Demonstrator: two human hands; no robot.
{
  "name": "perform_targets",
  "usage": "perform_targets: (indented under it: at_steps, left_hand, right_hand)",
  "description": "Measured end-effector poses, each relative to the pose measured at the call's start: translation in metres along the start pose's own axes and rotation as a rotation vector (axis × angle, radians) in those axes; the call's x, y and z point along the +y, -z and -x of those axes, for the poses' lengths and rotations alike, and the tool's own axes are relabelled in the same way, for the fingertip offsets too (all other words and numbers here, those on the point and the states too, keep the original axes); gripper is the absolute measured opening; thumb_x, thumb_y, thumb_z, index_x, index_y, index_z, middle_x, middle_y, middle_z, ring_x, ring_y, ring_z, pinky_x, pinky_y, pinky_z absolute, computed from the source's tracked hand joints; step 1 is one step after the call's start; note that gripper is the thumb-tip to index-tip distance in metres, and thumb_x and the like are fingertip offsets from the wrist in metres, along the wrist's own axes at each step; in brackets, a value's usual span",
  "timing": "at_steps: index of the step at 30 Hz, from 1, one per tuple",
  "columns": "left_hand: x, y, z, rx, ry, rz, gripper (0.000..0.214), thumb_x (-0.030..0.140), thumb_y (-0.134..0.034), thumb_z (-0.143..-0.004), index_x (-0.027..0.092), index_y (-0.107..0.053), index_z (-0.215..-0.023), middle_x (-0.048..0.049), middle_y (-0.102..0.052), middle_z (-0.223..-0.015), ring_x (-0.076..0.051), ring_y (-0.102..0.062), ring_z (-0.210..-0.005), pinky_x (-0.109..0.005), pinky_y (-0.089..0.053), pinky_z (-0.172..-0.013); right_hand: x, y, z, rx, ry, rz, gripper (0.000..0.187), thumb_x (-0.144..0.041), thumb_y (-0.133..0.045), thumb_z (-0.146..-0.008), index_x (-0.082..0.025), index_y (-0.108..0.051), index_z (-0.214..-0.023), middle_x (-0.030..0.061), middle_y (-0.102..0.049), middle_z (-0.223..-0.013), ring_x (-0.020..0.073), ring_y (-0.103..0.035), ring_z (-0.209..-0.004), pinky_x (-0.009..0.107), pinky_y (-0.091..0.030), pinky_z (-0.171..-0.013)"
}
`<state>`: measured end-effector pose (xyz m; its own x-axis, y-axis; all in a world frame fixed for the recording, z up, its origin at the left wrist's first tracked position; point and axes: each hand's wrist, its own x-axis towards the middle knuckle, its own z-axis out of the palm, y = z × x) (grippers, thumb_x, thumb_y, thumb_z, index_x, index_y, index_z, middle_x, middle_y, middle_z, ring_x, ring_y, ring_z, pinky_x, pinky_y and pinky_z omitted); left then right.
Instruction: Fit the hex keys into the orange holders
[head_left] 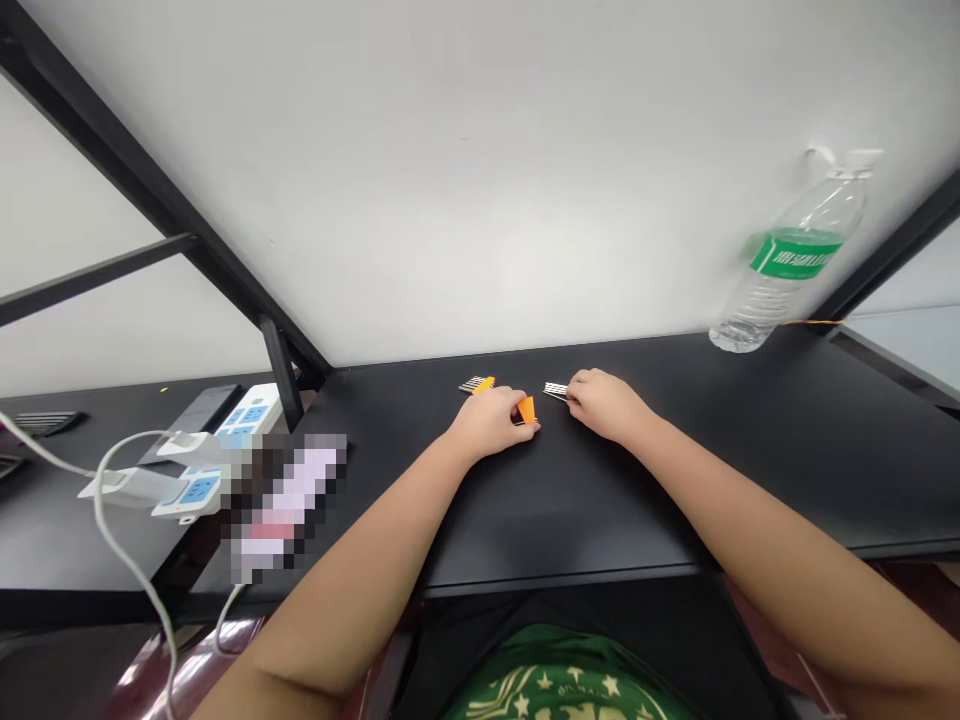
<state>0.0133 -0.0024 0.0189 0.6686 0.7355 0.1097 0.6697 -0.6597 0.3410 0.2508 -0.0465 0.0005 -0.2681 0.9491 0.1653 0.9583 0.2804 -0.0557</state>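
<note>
Around the middle of the black tabletop (555, 510), my left hand (489, 422) has its thumb and fingers closed on a small orange piece (527, 410), which looks flat and angular. Just behind that hand lies a dark-and-white striped piece (472, 384) with a bit of orange on it, partly covered by my fingers. My right hand (609, 404), a little to the right, pinches the end of a small white piece with dark stripes (556, 390). The two hands are apart, and what exactly these small pieces are cannot be made out.
A clear bottle with a green label (796, 254) stands at the back right against the white wall (480, 180). On the left are a white power strip (259, 410) with plugged-in chargers, a cable (124, 555), a blurred-out phone-shaped item (289, 510) and a black metal frame (172, 215).
</note>
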Motion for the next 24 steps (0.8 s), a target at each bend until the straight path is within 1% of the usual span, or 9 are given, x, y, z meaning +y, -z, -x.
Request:
perform_targets:
  at_steps: [3, 5, 8, 11, 14, 17, 20, 22, 24]
  left_hand:
    - [0.0, 0.0, 0.0, 0.004, -0.008, -0.002, 0.026, 0.047, -0.07, -0.081, 0.023, -0.063, -0.083, -0.0015, -0.065, -0.083, -0.019, -0.059, -0.075, -0.031, -0.039, -0.063]
    - [0.0, 0.0, 0.0, 0.005, -0.006, 0.002, 0.026, 0.047, -0.07, -0.081, 0.022, -0.062, -0.082, -0.0016, -0.065, -0.083, -0.019, -0.059, -0.075, -0.031, -0.039, -0.062]
    - [0.0, 0.0, 0.0, 0.003, -0.005, 0.006, 0.026, 0.046, -0.07, -0.081, 0.022, -0.062, -0.082, -0.0019, -0.065, -0.084, -0.019, -0.059, -0.074, -0.031, -0.039, -0.063]
    - [0.0, 0.0, 0.001, 0.008, -0.006, 0.003, 0.027, 0.047, -0.07, -0.081, 0.022, -0.061, -0.081, -0.0019, -0.065, -0.083, -0.019, -0.058, -0.074, -0.031, -0.038, -0.062]
    - [-0.001, -0.001, 0.0, 0.008, -0.01, 0.004, 0.027, 0.048, -0.07, -0.08, 0.023, -0.061, -0.082, -0.0017, -0.065, -0.084, -0.019, -0.058, -0.074, -0.03, -0.038, -0.062]
    - [-0.001, -0.001, -0.001, 0.002, -0.008, 0.004, 0.027, 0.048, -0.07, -0.08, 0.023, -0.063, -0.083, -0.0019, -0.065, -0.085, -0.019, -0.059, -0.075, -0.03, -0.039, -0.062]
    - [-0.001, -0.002, -0.002, 0.004, -0.01, -0.006, 0.026, 0.048, -0.07, -0.081, 0.023, -0.064, -0.084, -0.0019, -0.066, -0.084, -0.019, -0.06, -0.076, -0.031, -0.039, -0.064]
    - [-0.001, -0.002, -0.002, 0.004, -0.012, -0.005, 0.026, 0.048, -0.07, -0.081, 0.023, -0.064, -0.085, -0.0015, -0.066, -0.084, -0.019, -0.06, -0.076, -0.031, -0.04, -0.064]
    - [-0.001, -0.002, -0.002, 0.001, -0.008, -0.002, 0.026, 0.048, -0.07, -0.081, 0.023, -0.064, -0.084, -0.0011, -0.066, -0.084, -0.019, -0.059, -0.075, -0.031, -0.039, -0.063]
  right_hand:
    - [-0.004, 0.001, 0.0, 0.015, -0.016, 0.019, 0.022, -0.017, -0.052, -0.096, -0.016, -0.073, -0.088, 0.0136, -0.069, -0.098, 0.0256, -0.062, -0.088, 0.035, -0.046, -0.076]
    - [-0.003, -0.002, -0.001, 0.036, -0.036, -0.05, 0.022, -0.017, -0.053, -0.095, -0.017, -0.074, -0.088, 0.0134, -0.07, -0.103, 0.0253, -0.064, -0.091, 0.035, -0.048, -0.08]
    - [0.001, -0.005, -0.002, 0.063, -0.048, -0.205, 0.02, -0.018, -0.056, -0.093, -0.019, -0.074, -0.085, 0.0109, -0.069, -0.118, 0.0248, -0.064, -0.102, 0.037, -0.05, -0.091]
    - [0.005, -0.006, -0.001, 0.073, -0.027, -0.33, 0.018, -0.023, -0.059, -0.093, -0.022, -0.074, -0.083, 0.0086, -0.064, -0.132, 0.028, -0.06, -0.118, 0.045, -0.047, -0.101]
    - [0.006, -0.005, 0.0, 0.011, 0.003, -0.434, 0.019, -0.025, -0.058, -0.094, -0.023, -0.074, -0.082, 0.0073, -0.061, -0.137, 0.0301, -0.053, -0.129, 0.051, -0.043, -0.107]
    - [0.008, -0.006, -0.002, -0.054, -0.002, -0.46, 0.02, -0.025, -0.058, -0.093, -0.023, -0.073, -0.08, 0.0062, -0.06, -0.139, 0.0317, -0.047, -0.134, 0.054, -0.04, -0.11]
    - [0.013, -0.01, -0.004, -0.039, -0.041, -0.424, 0.018, -0.024, -0.058, -0.092, -0.022, -0.071, -0.08, 0.008, -0.06, -0.137, 0.0318, -0.049, -0.131, 0.052, -0.041, -0.108]
    - [0.015, -0.013, -0.005, -0.004, -0.056, -0.4, 0.013, -0.022, -0.059, -0.09, -0.021, -0.068, -0.081, 0.0098, -0.062, -0.131, 0.0296, -0.054, -0.122, 0.047, -0.044, -0.103]
    - [0.016, -0.015, -0.006, 0.028, -0.064, -0.386, 0.006, -0.019, -0.059, -0.088, -0.021, -0.065, -0.086, 0.01, -0.064, -0.121, 0.0267, -0.057, -0.111, 0.043, -0.046, -0.098]
